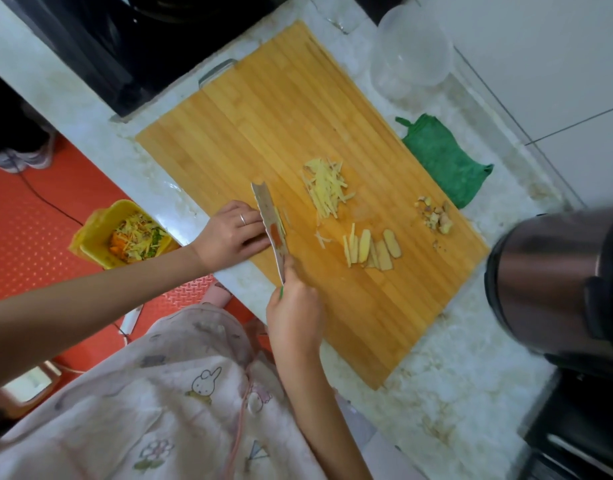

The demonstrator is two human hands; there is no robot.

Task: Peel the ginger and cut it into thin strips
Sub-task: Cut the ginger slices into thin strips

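Pale marble counter holds a bamboo board. Right hand grips the knife; left hand presses straight fingers on its blade. Ginger slices lie to their right: light, stiff, probably slippery; pin from above.

Your left arm comes in bare from the left edge of the frame and runs up and to the right toward the middle, wrist nearly straight. Your left hand lies palm down, back to the camera. Its fingers stretch out side by side toward the right, their tips touching the flat of the knife blade. A ring sits on one finger. Your right forearm rises from the bottom edge, right of centre, leaning up and left. Your right hand, just below the left, is curled round the knife's handle, with the blade pointing up the frame from it.
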